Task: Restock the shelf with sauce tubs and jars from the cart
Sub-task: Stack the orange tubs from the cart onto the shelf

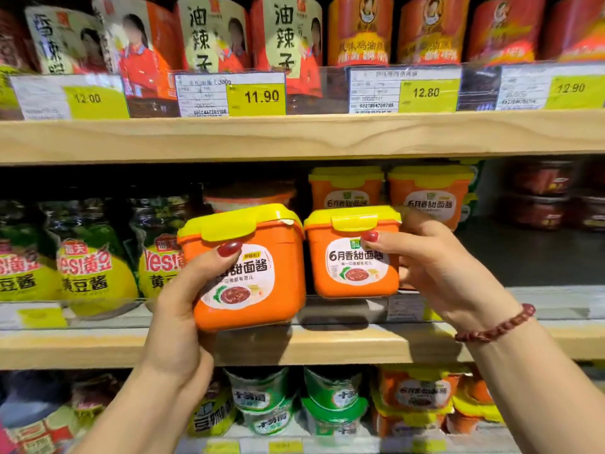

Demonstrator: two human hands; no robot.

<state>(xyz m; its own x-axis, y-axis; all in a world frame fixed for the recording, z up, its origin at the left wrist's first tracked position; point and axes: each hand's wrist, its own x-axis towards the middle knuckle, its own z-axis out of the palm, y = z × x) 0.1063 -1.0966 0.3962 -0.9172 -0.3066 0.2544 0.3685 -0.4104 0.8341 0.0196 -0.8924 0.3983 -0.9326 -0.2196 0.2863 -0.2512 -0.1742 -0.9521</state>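
– Sauce tub (248, 270) at 9 o'clock, orange with yellow lid: held?
– Left hand (183, 299) grips it, tilted, before the middle shelf (327, 345) edge.
– And at 3 o'clock?
– Second sauce tub (353, 253), upright, just beside; right hand (438, 267) grips it.
– Behind?
– Stocked tubs (429, 194) at 1 o'clock.

- The left hand (183, 309) grips the left tub (252, 273), orange with a yellow lid, tilted in front of the middle shelf (327, 345).
- The right hand (438, 270), with a bracelet (497, 326) on its wrist, holds the right tub (353, 257) upright at the shelf's front, just beside the left tub.
- Two rear tubs (429, 194) stand behind.
- Bags (95, 273) stand to the left.
- Jars (284, 37) and price tags (255, 96) line the shelf above.
- Green cups (330, 398) sit below.
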